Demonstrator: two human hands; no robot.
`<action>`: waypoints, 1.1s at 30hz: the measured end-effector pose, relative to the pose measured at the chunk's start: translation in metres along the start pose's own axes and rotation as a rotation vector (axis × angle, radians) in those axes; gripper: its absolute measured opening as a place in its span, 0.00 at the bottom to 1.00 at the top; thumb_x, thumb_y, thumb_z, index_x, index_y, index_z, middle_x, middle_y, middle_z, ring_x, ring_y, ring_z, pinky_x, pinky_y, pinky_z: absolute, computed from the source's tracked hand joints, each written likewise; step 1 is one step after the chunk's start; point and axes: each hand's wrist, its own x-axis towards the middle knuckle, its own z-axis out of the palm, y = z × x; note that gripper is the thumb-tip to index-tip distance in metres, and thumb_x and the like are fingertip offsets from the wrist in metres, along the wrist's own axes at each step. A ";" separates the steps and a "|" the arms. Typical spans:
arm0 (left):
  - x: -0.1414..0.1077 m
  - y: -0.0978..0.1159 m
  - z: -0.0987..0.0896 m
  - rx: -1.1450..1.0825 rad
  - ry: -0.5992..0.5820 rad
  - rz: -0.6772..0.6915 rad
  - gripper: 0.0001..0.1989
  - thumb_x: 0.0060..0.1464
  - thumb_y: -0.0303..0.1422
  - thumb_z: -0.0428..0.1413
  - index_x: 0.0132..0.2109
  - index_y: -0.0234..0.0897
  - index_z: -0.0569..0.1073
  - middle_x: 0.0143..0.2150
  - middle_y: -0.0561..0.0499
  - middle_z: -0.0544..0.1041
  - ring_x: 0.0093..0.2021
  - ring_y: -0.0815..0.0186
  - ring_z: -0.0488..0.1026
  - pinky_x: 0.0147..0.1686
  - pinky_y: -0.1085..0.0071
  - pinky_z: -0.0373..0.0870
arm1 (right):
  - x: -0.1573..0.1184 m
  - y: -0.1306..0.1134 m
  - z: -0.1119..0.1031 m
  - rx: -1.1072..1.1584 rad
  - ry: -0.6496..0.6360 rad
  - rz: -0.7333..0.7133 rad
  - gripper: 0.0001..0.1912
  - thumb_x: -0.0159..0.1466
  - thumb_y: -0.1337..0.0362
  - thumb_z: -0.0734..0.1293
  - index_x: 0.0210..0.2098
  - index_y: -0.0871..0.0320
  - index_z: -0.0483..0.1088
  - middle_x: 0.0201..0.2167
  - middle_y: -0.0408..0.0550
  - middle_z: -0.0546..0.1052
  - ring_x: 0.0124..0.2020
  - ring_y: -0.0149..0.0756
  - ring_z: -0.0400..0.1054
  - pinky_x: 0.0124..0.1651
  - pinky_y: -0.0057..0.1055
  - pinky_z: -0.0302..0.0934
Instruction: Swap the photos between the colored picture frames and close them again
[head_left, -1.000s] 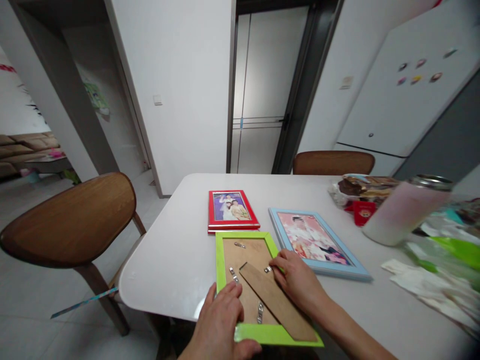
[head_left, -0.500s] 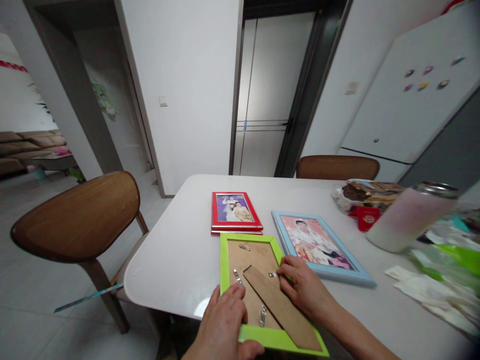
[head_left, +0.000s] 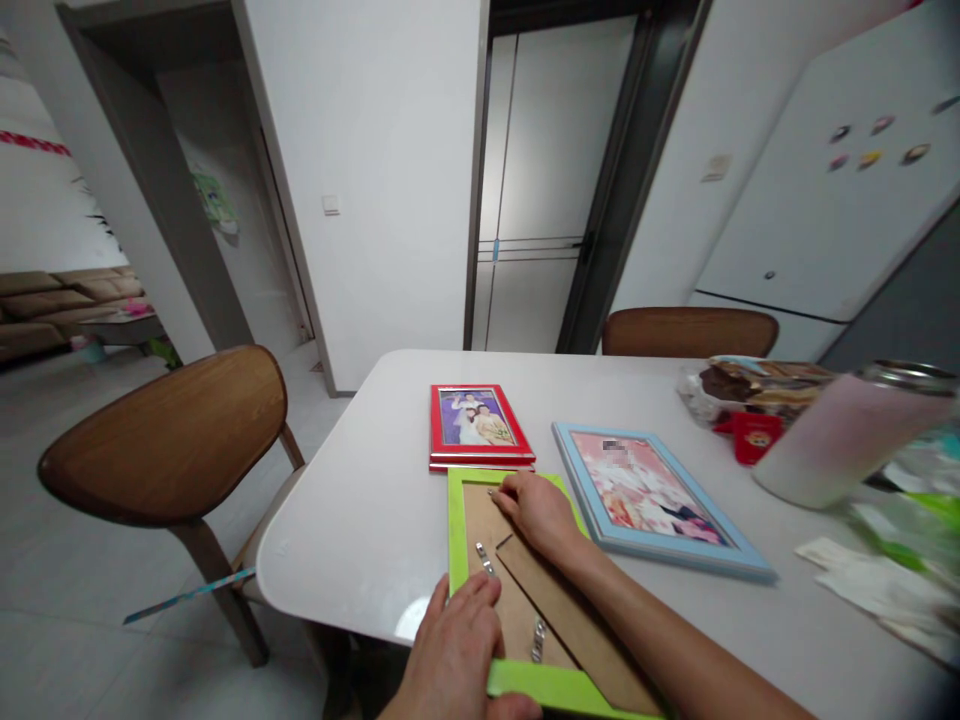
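Note:
A lime-green picture frame (head_left: pixel 456 540) lies face down at the table's near edge, its brown backing board (head_left: pixel 480 510) showing. A brown stand flap (head_left: pixel 570 610) slants across the board. My left hand (head_left: pixel 457 640) grips the frame's lower left corner, thumb over the near rail and fingers on the left side. My right hand (head_left: pixel 536 510) is closed at the far end of the board, fingertips pinched at a small metal clip (head_left: pixel 492 493). Two more metal clips, a left clip (head_left: pixel 484 558) and a near clip (head_left: pixel 538 640), are visible; the right forearm covers the frame's right side.
Red picture frames (head_left: pixel 481 428) lie stacked just beyond. To the right rests a light-blue picture frame (head_left: pixel 675 510) with a photo. Further right are a pink-white tumbler (head_left: pixel 832 440), a red packet (head_left: pixel 754 437) and white tissue (head_left: pixel 862 580). A wooden chair (head_left: pixel 172 440) stands left.
My right hand has moved from the clip on the frame's right side up to the one at the far end. The left hand keeps its grip. The view has shifted slightly.

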 end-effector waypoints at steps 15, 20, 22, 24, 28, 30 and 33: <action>0.000 0.005 -0.003 -0.003 0.034 -0.022 0.18 0.35 0.36 0.61 0.36 0.36 0.67 0.56 0.44 0.60 0.56 0.58 0.54 0.54 0.52 0.46 | 0.015 0.002 0.010 -0.007 0.024 0.139 0.09 0.54 0.61 0.59 0.27 0.59 0.68 0.26 0.50 0.74 0.28 0.36 0.66 0.24 0.27 0.47; -0.003 0.003 0.001 -0.025 0.060 -0.021 0.19 0.35 0.38 0.62 0.36 0.37 0.67 0.56 0.45 0.60 0.56 0.58 0.55 0.54 0.54 0.48 | 0.006 -0.004 0.003 0.035 0.029 0.065 0.10 0.55 0.61 0.58 0.28 0.60 0.68 0.26 0.49 0.73 0.27 0.33 0.65 0.27 0.27 0.50; -0.003 0.002 0.002 -0.032 0.069 -0.011 0.19 0.34 0.38 0.62 0.36 0.37 0.67 0.55 0.46 0.61 0.56 0.58 0.55 0.54 0.54 0.48 | -0.006 -0.007 -0.001 0.072 0.021 -0.016 0.10 0.56 0.61 0.58 0.28 0.59 0.69 0.28 0.47 0.73 0.29 0.31 0.64 0.30 0.26 0.52; -0.003 0.001 0.004 -0.038 0.085 0.002 0.20 0.34 0.38 0.63 0.35 0.37 0.67 0.55 0.46 0.62 0.55 0.58 0.56 0.54 0.54 0.49 | -0.021 -0.010 -0.003 0.119 -0.010 -0.132 0.10 0.56 0.63 0.58 0.27 0.58 0.70 0.28 0.45 0.73 0.31 0.31 0.64 0.34 0.26 0.53; -0.003 0.000 0.006 -0.048 0.111 0.016 0.19 0.33 0.37 0.63 0.34 0.37 0.67 0.53 0.46 0.64 0.54 0.58 0.58 0.53 0.54 0.50 | -0.045 -0.017 -0.002 0.181 -0.043 -0.283 0.10 0.56 0.65 0.59 0.25 0.56 0.72 0.26 0.45 0.72 0.32 0.33 0.62 0.37 0.28 0.52; -0.003 -0.001 0.005 -0.049 0.113 0.017 0.18 0.34 0.36 0.63 0.34 0.37 0.67 0.53 0.45 0.65 0.53 0.58 0.59 0.53 0.54 0.50 | -0.049 -0.020 -0.001 0.187 -0.033 -0.293 0.10 0.56 0.65 0.60 0.27 0.56 0.73 0.26 0.45 0.72 0.33 0.33 0.61 0.36 0.29 0.52; -0.002 0.000 0.003 -0.051 0.106 0.024 0.19 0.34 0.36 0.63 0.34 0.36 0.67 0.52 0.44 0.65 0.53 0.57 0.59 0.53 0.54 0.49 | -0.050 -0.026 -0.001 0.191 -0.070 -0.328 0.08 0.55 0.66 0.61 0.27 0.55 0.73 0.26 0.45 0.72 0.33 0.33 0.61 0.36 0.29 0.52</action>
